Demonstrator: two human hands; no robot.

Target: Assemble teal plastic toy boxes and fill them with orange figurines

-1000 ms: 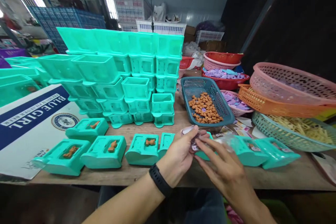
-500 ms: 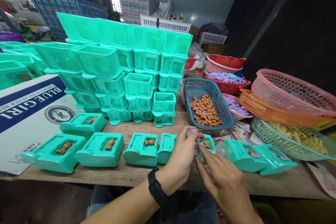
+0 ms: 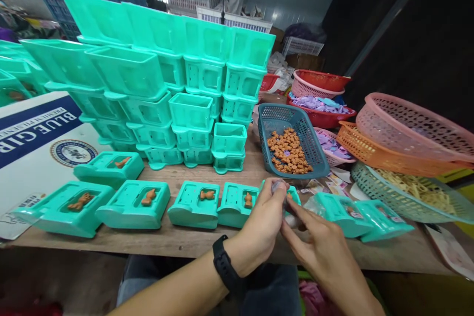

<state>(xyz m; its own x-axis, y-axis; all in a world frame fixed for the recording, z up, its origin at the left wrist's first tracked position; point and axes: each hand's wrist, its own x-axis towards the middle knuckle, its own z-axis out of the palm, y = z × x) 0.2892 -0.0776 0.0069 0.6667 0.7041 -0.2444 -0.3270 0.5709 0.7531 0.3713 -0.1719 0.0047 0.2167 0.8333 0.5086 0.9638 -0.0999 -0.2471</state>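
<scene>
My left hand [image 3: 264, 224], with a black watch on its wrist, is closed around a small clear plastic piece [image 3: 277, 186] that is mostly hidden. The fingers of my right hand [image 3: 318, 237] pinch at the lower end of this plastic, touching my left hand. Beneath and behind both hands lies a teal box, partly covered. To the left stand more teal boxes, each with a small brown figure in its recess, such as this teal box [image 3: 185, 212] with a brown figure [image 3: 206, 194]. Two teal boxes in clear wrap [image 3: 342, 224] lie at the right.
Stacked teal bins [image 3: 148, 113] rise at the back left beside a white carton [image 3: 40, 143]. A dark teal basket [image 3: 318, 153] holds brown figures. Pink, orange and red baskets with purple cloth stand at the right, above a pale green basket [image 3: 392, 202] of yellowish strips.
My hands have shifted slightly right against the boxes, uncovering the brown figure in the box left of them. My right fingers now pinch lower on the plastic. The view has tilted down a little.
</scene>
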